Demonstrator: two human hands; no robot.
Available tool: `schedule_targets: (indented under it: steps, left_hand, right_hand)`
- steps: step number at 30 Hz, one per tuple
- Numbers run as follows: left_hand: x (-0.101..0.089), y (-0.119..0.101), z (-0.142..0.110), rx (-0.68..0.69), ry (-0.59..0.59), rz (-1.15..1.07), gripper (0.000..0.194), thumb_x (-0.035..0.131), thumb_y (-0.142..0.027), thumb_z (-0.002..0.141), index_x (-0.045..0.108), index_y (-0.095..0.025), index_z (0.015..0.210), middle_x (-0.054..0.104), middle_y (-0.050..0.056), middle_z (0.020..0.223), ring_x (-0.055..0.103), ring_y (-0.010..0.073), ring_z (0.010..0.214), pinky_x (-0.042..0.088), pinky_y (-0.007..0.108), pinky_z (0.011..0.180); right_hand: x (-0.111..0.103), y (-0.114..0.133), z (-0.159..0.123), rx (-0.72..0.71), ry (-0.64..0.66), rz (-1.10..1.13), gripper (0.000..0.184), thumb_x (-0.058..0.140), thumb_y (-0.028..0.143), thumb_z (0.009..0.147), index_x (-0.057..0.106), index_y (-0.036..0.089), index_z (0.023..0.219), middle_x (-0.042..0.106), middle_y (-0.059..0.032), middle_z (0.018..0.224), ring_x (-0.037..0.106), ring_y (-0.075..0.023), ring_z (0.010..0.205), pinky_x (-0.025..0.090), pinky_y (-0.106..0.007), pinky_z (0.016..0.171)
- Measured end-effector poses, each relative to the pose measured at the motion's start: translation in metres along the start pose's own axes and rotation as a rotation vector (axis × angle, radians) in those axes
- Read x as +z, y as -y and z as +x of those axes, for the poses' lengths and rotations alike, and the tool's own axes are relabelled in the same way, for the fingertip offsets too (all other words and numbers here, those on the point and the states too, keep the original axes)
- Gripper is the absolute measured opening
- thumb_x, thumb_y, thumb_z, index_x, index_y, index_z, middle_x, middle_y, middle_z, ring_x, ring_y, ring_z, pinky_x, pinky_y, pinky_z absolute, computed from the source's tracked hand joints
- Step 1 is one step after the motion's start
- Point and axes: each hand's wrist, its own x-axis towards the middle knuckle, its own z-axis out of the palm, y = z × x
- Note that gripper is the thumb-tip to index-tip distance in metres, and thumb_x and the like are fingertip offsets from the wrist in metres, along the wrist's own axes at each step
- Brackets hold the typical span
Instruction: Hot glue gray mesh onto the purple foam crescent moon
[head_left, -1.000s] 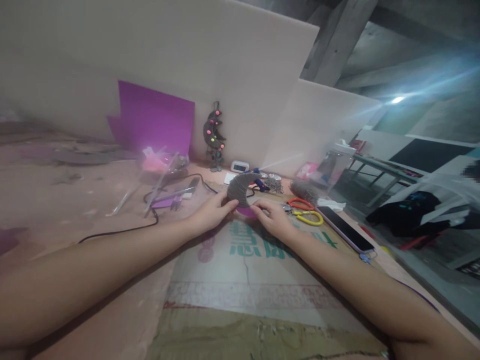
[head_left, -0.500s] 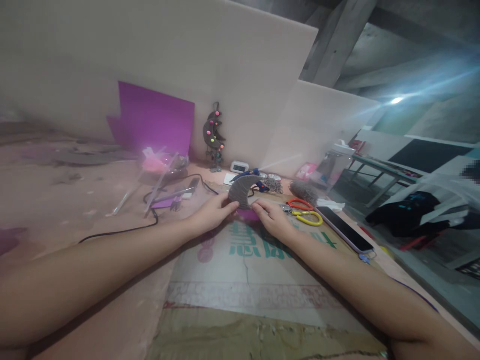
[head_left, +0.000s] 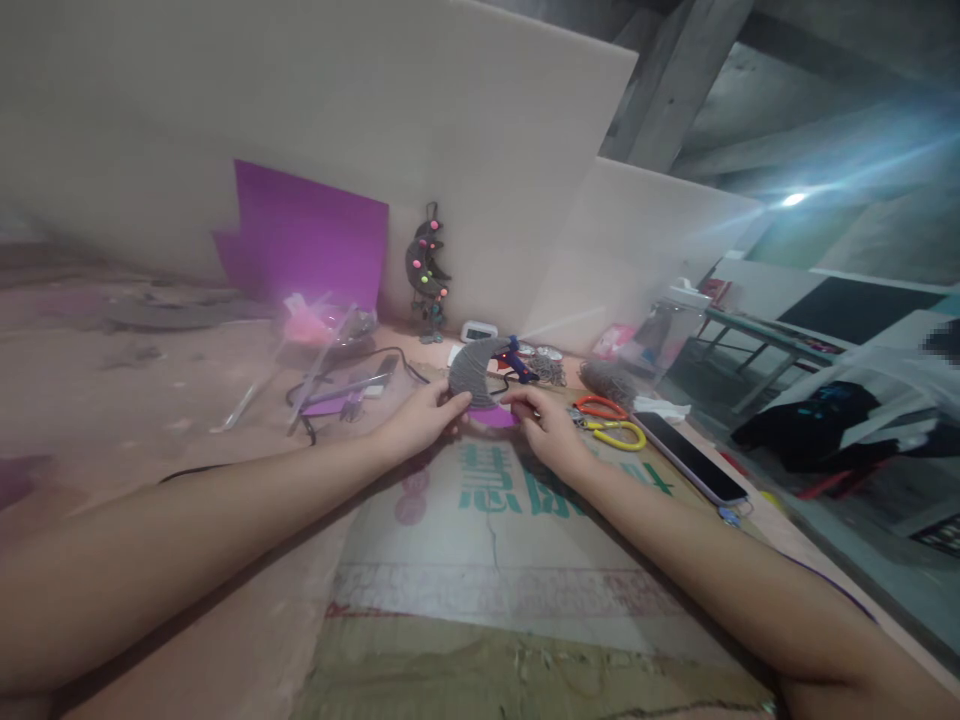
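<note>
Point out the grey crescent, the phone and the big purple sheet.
Grey crescent (head_left: 468, 374): head view, on the thick middle of its curve.
Phone (head_left: 691, 458): head view, on the middle of its dark screen.
Big purple sheet (head_left: 319, 235): head view, on its flat face.

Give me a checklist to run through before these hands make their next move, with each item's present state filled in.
1. Left hand gripping the grey crescent: ok, thumb and fingers at its lower left edge.
2. Right hand gripping anything: cannot tell; its fingertips are by the crescent's lower tip and the purple piece, contact unclear.
3. Blue glue gun fully in sight: not ok, the crescent seems to hide part of it.
4. Glue gun cool: cannot tell.
5. Orange-handled tool and yellow-handled tool out of the hands: ok, both lie right of the right hand.
6. Printed cardboard beneath the work: ok.
</note>
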Motion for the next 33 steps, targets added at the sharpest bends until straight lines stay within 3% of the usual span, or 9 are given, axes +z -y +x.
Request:
schedule_targets:
  steps: [11, 16, 21, 33]
  left_hand:
    - [0.001, 0.000, 0.000, 0.011, 0.018, 0.004, 0.027, 0.056, -0.043, 0.083, 0.052, -0.016, 0.083, 0.054, -0.002, 0.067, 0.048, 0.0082, 0.051, 0.039, 0.021, 0.048]
    - [0.000, 0.002, 0.000, 0.011, 0.044, -0.015, 0.026, 0.057, -0.041, 0.083, 0.052, -0.015, 0.087, 0.054, -0.003, 0.066, 0.047, 0.0080, 0.051, 0.039, 0.021, 0.049]
    - [0.000, 0.005, 0.001, 0.035, 0.062, 0.023, 0.026, 0.055, -0.041, 0.085, 0.052, -0.015, 0.087, 0.052, -0.003, 0.065, 0.047, 0.0081, 0.051, 0.038, 0.021, 0.049]
    - [0.000, 0.004, 0.001, 0.052, 0.075, 0.055, 0.025, 0.054, -0.040, 0.085, 0.053, -0.015, 0.085, 0.052, -0.003, 0.064, 0.046, 0.0086, 0.052, 0.038, 0.021, 0.049]
  right_hand:
    - [0.001, -0.002, -0.001, 0.050, 0.017, 0.008, 0.022, 0.040, 0.017, 0.090, 0.059, 0.019, 0.101, 0.065, -0.0027, 0.083, 0.060, -0.0149, 0.075, 0.045, -0.027, 0.072]
    - [0.003, -0.004, -0.001, 0.027, 0.020, 0.058, 0.020, 0.045, 0.014, 0.086, 0.058, 0.018, 0.101, 0.065, -0.0046, 0.091, 0.061, -0.0156, 0.082, 0.047, -0.030, 0.077]
    - [0.004, -0.005, 0.001, -0.009, -0.028, -0.028, 0.018, 0.052, 0.014, 0.082, 0.060, 0.018, 0.097, 0.060, -0.0037, 0.086, 0.056, -0.0170, 0.080, 0.046, -0.031, 0.075]
    - [0.002, -0.009, 0.003, -0.100, -0.022, -0.052, 0.026, 0.045, 0.003, 0.079, 0.060, 0.019, 0.094, 0.055, -0.0040, 0.087, 0.054, -0.0176, 0.083, 0.044, -0.031, 0.077]
